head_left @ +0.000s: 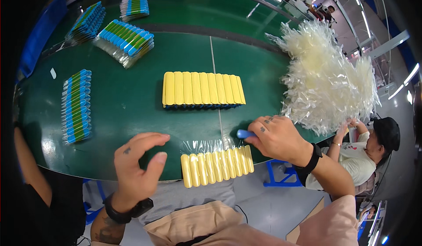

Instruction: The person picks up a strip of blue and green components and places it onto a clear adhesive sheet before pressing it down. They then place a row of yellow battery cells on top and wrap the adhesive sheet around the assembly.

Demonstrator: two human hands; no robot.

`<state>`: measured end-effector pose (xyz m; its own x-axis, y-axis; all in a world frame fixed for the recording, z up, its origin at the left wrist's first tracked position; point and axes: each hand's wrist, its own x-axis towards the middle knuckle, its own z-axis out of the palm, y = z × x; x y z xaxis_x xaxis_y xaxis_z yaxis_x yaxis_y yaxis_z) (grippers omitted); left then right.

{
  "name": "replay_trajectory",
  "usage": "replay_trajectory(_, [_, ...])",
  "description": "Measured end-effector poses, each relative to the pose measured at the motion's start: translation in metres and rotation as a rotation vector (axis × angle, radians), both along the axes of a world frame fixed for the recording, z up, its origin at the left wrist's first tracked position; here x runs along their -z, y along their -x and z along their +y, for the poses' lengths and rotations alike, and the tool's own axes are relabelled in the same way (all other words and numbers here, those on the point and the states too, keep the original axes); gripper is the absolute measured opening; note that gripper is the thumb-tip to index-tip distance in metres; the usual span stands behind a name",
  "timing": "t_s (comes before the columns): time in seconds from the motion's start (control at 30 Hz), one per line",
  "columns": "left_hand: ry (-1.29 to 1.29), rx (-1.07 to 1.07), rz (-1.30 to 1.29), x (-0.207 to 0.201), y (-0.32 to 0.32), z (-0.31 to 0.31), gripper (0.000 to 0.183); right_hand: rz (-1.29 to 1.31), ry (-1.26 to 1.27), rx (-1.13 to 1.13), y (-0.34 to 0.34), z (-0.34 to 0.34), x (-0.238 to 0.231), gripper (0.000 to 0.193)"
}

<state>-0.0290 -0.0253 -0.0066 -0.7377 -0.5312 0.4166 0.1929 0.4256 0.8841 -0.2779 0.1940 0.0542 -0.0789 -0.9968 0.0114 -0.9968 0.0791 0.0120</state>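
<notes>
A row of yellow round-ended strips in clear plastic sleeves [217, 166] lies at the table's near edge, the sleeves' open-looking ends pointing away from me. My left hand [140, 164] is to its left, thumb and fingers apart, holding nothing. My right hand [281, 140] is above its right end, fingers closed on a blue round-ended piece [245, 134] that sticks out to the left; the rest of it is hidden in the hand. Farther off, a stacked block of bare yellow strips [202, 88] shows blue along its lower edge.
Bundles of blue-and-green strips [77, 106] stand at left, with another bundle [126, 37] behind. A large heap of clear plastic sleeves [329, 79] fills the right side. Beside it sits a person in a black cap [358, 156]. Another person's arm [33, 167] is at left.
</notes>
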Motion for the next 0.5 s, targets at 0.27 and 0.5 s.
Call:
replay_trajectory(0.27, [-0.291,0.059,-0.111,0.002,-0.003,-0.006,0.023,-0.214,-0.067,-0.072,-0.009,-0.026,-0.012,0.019])
replay_trajectory(0.5, [-0.158,0.108,-0.068,0.004,-0.005,-0.008,0.024,-0.358,-0.260,-0.075,-0.041,-0.063,-0.018,0.023])
